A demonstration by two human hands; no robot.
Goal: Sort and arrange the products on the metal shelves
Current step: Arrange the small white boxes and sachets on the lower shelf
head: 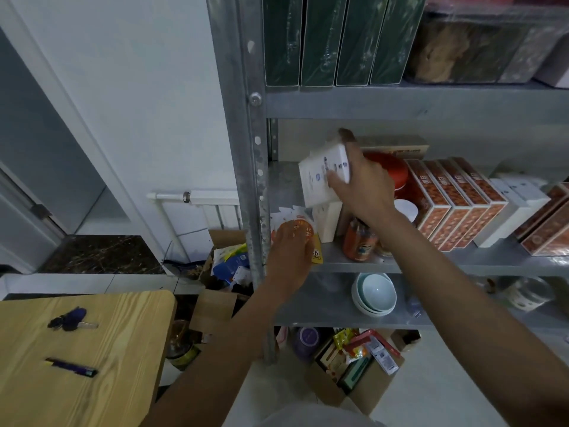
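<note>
Head view: right hand [361,183] fingers [337,180] wrap, apparently, tilted white box [320,177].

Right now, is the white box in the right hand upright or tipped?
Tipped. The right hand holds the white box tilted above the shelf.

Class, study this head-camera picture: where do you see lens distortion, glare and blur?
Head view: wide-angle bending curves the metal shelf post and stretches both forearms; glare streaks the wrapped green boxes; the right hand on the white box is slightly motion-blurred; lighting is dim and bluish.
</note>
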